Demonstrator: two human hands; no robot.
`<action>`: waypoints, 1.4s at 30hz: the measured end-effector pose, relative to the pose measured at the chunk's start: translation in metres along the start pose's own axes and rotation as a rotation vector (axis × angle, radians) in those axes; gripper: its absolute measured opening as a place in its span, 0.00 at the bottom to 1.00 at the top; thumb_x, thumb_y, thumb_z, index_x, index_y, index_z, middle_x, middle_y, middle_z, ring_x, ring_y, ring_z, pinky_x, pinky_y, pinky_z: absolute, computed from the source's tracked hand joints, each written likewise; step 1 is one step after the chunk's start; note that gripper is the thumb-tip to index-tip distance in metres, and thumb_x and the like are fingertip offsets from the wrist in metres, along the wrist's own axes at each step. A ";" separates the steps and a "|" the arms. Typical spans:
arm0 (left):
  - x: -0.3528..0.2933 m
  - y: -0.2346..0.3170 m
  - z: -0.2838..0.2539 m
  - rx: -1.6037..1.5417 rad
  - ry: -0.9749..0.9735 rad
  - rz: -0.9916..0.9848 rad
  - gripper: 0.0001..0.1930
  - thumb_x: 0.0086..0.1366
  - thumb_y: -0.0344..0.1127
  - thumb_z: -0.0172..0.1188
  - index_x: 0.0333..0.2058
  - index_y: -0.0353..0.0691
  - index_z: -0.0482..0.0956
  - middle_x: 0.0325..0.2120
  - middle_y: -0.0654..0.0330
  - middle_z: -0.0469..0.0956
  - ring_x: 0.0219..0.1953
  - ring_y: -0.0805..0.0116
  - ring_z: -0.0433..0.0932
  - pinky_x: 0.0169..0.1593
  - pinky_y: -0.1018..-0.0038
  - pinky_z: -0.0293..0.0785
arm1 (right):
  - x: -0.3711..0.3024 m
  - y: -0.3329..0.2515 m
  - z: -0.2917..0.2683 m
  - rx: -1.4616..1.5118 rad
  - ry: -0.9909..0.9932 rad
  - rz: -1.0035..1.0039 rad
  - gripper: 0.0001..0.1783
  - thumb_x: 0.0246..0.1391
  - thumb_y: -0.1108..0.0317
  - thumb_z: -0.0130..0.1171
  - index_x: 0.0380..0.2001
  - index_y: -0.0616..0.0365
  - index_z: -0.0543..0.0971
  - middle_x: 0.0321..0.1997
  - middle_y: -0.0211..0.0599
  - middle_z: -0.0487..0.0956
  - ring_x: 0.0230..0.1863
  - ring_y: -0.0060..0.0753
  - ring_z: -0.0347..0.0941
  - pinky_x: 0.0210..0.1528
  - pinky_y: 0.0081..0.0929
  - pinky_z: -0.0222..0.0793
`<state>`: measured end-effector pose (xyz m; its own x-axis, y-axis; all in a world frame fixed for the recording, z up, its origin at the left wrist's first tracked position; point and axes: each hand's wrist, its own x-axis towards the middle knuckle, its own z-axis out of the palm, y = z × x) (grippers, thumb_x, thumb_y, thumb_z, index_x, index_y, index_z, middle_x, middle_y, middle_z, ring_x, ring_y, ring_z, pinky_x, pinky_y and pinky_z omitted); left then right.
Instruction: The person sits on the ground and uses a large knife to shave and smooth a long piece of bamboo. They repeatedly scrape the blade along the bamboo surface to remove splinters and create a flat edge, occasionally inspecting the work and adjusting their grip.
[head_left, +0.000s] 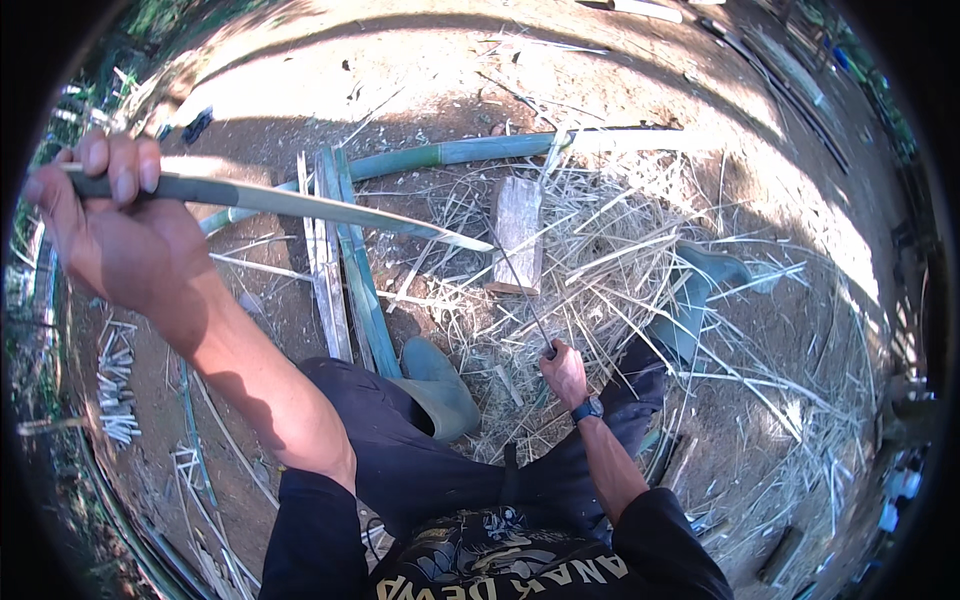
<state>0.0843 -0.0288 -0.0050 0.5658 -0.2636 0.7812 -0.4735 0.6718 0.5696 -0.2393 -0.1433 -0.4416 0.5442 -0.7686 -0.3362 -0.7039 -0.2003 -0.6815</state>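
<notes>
Left hand (115, 225) fingers gripping raised machete (290, 205); right hand (566, 372) fingers pinching thin bamboo sliver (520, 290) against wood block (518, 235); 3 split slats (335, 260) lying beside, shavings (620, 270) piling, whole bamboo pole (480, 150) remaining beyond.

Left hand (115, 215) raised high on a bent arm, fist clenched; right hand (565, 372) low, arm extended, fingers closed.

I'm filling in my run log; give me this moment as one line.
left hand: raised, gripping long blade | right hand: holding thin bamboo sliver on wooden block | ground: bamboo shavings
</notes>
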 end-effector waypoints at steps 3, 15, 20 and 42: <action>-0.007 0.003 0.023 0.123 0.146 0.059 0.13 0.71 0.45 0.45 0.32 0.41 0.64 0.25 0.61 0.63 0.21 0.74 0.60 0.29 0.75 0.61 | 0.004 0.018 0.013 -0.049 -0.015 0.074 0.14 0.43 0.65 0.55 0.26 0.69 0.78 0.28 0.61 0.77 0.34 0.62 0.75 0.39 0.46 0.71; -0.001 0.000 -0.044 0.311 0.330 -0.193 0.16 0.70 0.40 0.47 0.43 0.29 0.71 0.34 0.48 0.81 0.37 0.58 0.82 0.45 0.67 0.79 | -0.030 0.038 -0.020 0.773 -0.317 0.385 0.06 0.48 0.72 0.59 0.24 0.61 0.73 0.14 0.29 0.68 0.12 0.24 0.65 0.14 0.26 0.63; 0.011 0.010 -0.065 0.205 0.169 -0.292 0.18 0.73 0.38 0.40 0.46 0.27 0.70 0.40 0.44 0.79 0.42 0.57 0.81 0.47 0.66 0.78 | -0.057 0.042 -0.025 1.179 -0.415 0.534 0.06 0.53 0.68 0.56 0.29 0.58 0.72 0.17 0.28 0.66 0.16 0.24 0.62 0.20 0.29 0.65; -0.008 0.106 -0.185 0.826 -0.124 -0.741 0.17 0.58 0.41 0.66 0.37 0.34 0.73 0.30 0.55 0.79 0.27 0.70 0.81 0.32 0.78 0.79 | -0.093 0.078 -0.008 1.142 -0.241 0.490 0.05 0.53 0.69 0.55 0.30 0.57 0.70 0.19 0.29 0.67 0.16 0.24 0.64 0.18 0.30 0.68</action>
<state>0.1543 0.1722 0.0017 0.8447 -0.5068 0.1718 -0.3763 -0.3342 0.8642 -0.3488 -0.0920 -0.4581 0.4927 -0.4593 -0.7391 -0.1261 0.8027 -0.5829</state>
